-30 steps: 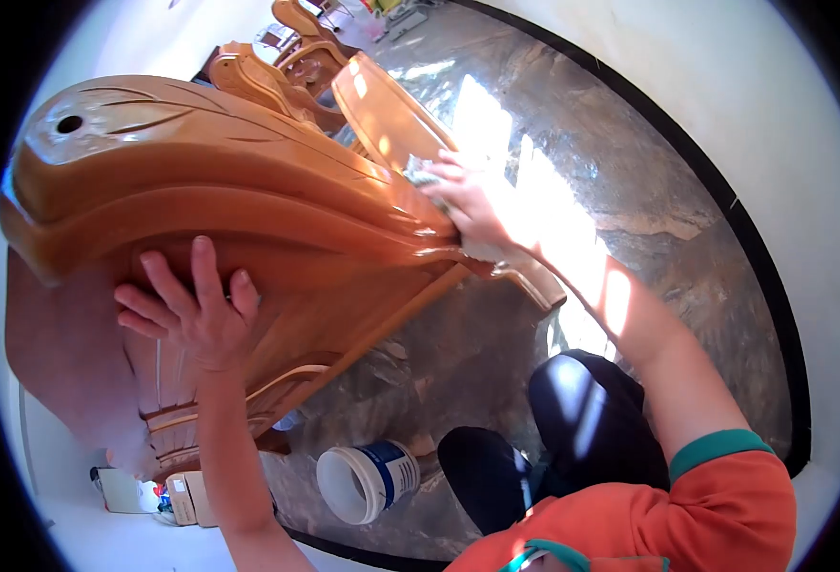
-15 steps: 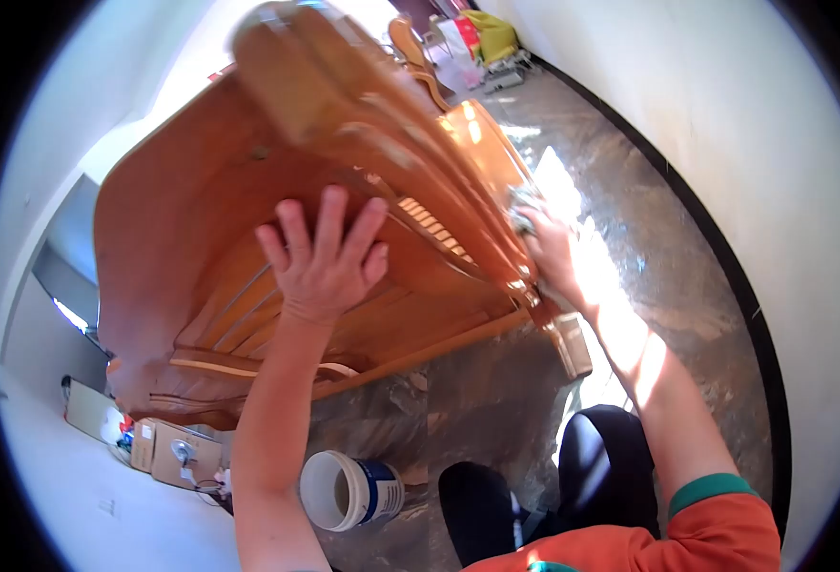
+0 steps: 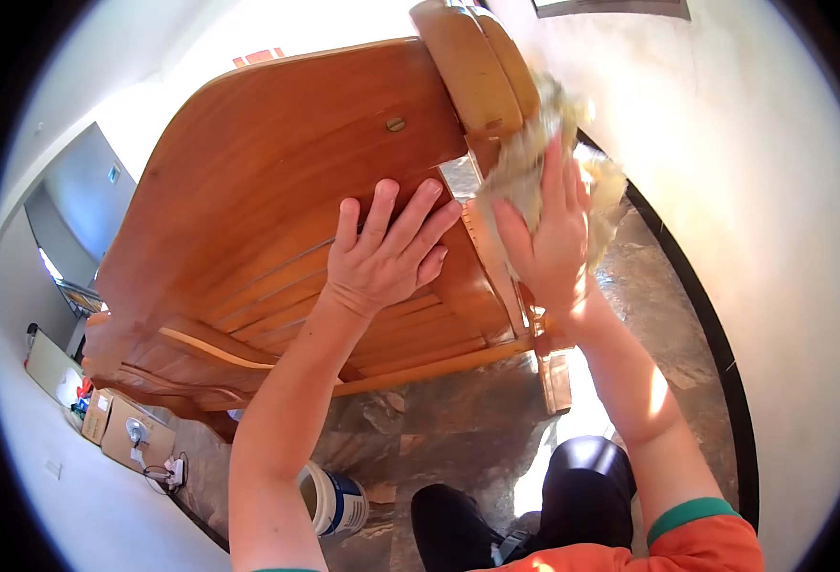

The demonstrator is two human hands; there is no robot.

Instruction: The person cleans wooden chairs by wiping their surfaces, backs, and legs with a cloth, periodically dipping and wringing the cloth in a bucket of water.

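A brown varnished wooden bench with a slatted panel stands tilted in view before me. My left hand is open, fingers spread, over the bench's back panel and seemingly resting on it. At the bench's right side, my right hand presses a pale yellowish-grey rag, blurred by motion, near the thick rounded armrest. The fingers of that hand point upward along the cloth, and part of the rag hangs out past them on the right.
A white bucket with a blue label stands on the dark marbled floor, left of my knees. Cardboard boxes and a cable lie by the left wall. A pale wall with black skirting runs along the right.
My right hand has moved up along the bench's side with the rag, which now shows more widely. My left hand has shifted right in view. The view has turned, bringing the armrest lower.
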